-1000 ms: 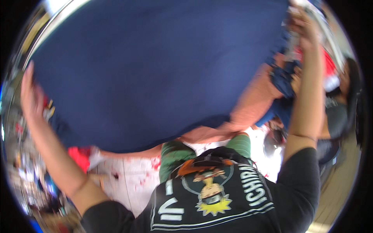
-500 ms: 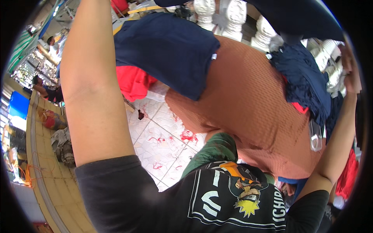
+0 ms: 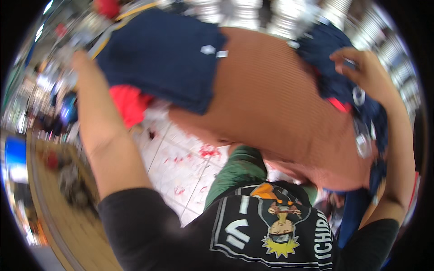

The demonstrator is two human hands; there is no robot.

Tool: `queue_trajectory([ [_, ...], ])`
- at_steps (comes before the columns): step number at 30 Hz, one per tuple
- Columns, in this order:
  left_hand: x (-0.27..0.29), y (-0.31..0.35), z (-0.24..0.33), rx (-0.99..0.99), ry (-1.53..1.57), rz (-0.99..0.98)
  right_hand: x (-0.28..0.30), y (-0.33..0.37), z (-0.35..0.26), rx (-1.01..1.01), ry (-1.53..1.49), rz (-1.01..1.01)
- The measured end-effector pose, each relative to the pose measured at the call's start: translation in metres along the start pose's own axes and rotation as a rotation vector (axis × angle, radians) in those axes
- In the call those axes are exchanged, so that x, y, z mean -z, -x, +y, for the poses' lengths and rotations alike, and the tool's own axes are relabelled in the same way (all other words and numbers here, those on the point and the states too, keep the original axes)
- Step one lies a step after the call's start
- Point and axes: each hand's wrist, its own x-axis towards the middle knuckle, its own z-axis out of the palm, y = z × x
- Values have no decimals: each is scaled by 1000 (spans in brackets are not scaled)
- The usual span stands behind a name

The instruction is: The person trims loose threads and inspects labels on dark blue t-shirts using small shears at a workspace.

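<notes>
Navy garments [image 3: 156,58] lie flat in a stack at the left of the brown-covered table, with small white labels at their right edge. My left hand [image 3: 80,58] is by the stack's far left side; it is blurred and its fingers are hidden. My right hand [image 3: 368,74] hovers at the crumpled pile of navy garments [image 3: 326,54] on the right. Its thumb and forefinger are apart, and I see nothing held between them. A pale ring-shaped item [image 3: 358,95] is just below that hand, too blurred to name.
A brown textured cloth [image 3: 266,86] covers the table. Red fabric [image 3: 129,106] hangs below the left stack. A clear item [image 3: 362,143] lies near the table's right edge. White balusters [image 3: 246,13] stand behind. Red scraps [image 3: 209,150] litter the tiled floor [image 3: 174,165].
The dark navy cloth spread across the upper right is gone from there; a second label now shows on the left stack. My right hand has come inward over the right pile. The view has shifted.
</notes>
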Motion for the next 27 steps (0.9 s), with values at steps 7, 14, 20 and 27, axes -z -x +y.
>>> queue_trajectory([
  [7, -195, 279, -19, -225, 56, -613, 86, 147, 72, -441, 235, 94],
  [14, -247, 623, -51, -326, -30, -1268, -128, 260, 126, -653, -691, 91],
  [20, -326, 732, -27, -909, -96, -1503, -217, 278, 131, -827, -961, 251],
  [27, -359, 768, -44, -738, -447, -1419, -227, 293, 137, -745, -1100, 455],
])
